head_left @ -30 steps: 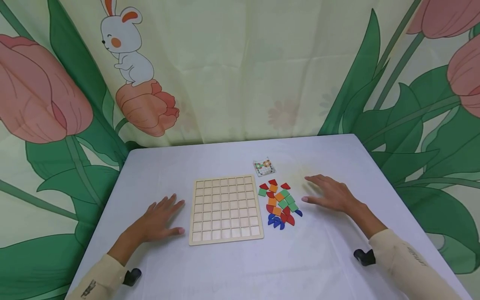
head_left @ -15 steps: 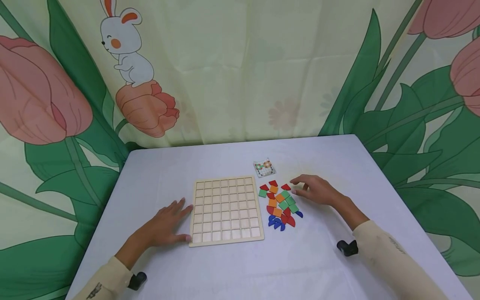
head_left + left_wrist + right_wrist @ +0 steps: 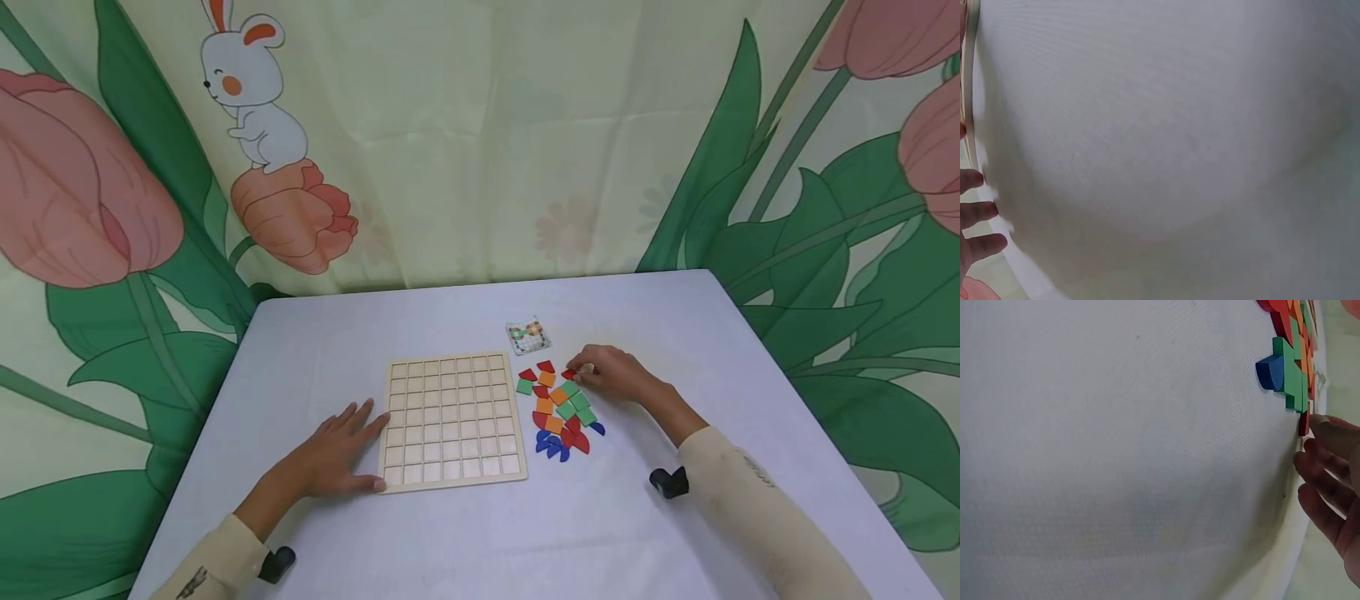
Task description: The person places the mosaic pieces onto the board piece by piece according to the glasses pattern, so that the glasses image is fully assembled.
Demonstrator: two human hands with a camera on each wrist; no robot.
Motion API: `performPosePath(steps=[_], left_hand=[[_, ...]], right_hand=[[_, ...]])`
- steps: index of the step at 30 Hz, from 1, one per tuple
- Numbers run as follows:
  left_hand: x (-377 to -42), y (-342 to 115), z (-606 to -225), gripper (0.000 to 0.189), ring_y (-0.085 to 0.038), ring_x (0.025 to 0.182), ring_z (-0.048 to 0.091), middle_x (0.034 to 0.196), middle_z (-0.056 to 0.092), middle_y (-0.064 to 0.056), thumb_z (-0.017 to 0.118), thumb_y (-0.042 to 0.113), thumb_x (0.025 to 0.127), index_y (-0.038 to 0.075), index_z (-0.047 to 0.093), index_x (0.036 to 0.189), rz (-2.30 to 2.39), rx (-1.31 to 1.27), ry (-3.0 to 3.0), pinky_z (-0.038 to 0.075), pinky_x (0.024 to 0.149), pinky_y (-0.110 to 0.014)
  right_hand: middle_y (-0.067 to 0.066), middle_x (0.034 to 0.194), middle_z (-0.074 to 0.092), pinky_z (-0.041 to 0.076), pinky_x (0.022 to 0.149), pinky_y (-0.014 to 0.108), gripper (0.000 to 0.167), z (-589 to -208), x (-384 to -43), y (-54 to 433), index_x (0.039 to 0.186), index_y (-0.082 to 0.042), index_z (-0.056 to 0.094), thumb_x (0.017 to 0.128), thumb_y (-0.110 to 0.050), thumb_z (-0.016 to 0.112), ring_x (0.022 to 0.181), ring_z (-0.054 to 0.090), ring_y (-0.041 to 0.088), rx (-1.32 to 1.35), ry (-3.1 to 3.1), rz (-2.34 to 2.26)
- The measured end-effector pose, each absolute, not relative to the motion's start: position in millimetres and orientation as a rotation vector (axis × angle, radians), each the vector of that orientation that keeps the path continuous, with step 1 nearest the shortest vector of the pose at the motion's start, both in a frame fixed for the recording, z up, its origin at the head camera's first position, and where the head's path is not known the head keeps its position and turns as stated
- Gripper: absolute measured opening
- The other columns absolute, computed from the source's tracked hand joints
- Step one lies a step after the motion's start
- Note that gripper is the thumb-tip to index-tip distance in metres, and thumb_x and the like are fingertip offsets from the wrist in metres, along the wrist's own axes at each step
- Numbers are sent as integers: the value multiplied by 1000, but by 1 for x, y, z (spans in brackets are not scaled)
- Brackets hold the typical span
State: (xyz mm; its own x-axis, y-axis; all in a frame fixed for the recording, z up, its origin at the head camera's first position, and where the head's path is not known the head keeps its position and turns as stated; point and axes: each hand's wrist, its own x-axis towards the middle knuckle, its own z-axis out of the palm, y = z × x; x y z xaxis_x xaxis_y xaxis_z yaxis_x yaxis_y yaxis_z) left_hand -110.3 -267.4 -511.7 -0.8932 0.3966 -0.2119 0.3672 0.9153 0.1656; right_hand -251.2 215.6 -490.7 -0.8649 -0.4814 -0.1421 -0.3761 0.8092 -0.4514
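Observation:
A light wooden grid board lies flat on the table, its small square cells bare. At its left edge my left hand rests with fingers spread, thumb by the near-left corner and index finger on the rim. To the board's right lies a loose cluster of flat red, green, orange and blue pieces. My right hand is at the top right of that cluster, thumb and index finger pinching a red rounded piece. From the right wrist, that red piece shows upright-edged beside the thumb, close to the green squares.
A small clear packet with a printed pattern card lies behind the pieces. White cloth covers the table, whose far edge meets a printed curtain. A blue half-round piece sits at the cluster's right side.
My right hand has moved left to the red piece, and its fingers have closed around it. My left hand has slid right, from the cloth to the board's left edge.

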Motion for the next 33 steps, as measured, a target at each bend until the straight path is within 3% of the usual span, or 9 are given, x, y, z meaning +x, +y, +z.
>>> performPosePath(steps=[9, 26, 33], left_hand=[[-109, -266, -513, 105, -47, 150, 25, 165, 25, -18, 55, 84, 78, 21, 33, 158, 160, 567, 2847, 33, 111, -66], [-110, -263, -510, 105, -47, 149, 27, 165, 27, -18, 57, 83, 77, 21, 33, 158, 131, 572, 2853, 35, 111, -65], [-111, -263, -508, 105, -48, 149, 27, 164, 27, -18, 60, 82, 76, 21, 33, 158, 127, 566, 2845, 36, 110, -65]], right_hand=[[3, 103, 67, 56, 84, 34, 27, -487, -259, 209, 120, -12, 75, 93, -11, 72, 100, 63, 20, -681, 2708, -513], [3, 107, 73, 54, 97, 48, 20, -483, -258, 208, 111, -11, 73, 92, -9, 72, 109, 65, 27, -657, 2693, -543], [5, 107, 74, 56, 93, 45, 23, -480, -256, 212, 115, -13, 73, 92, -10, 72, 105, 67, 26, -675, 2668, -523]])
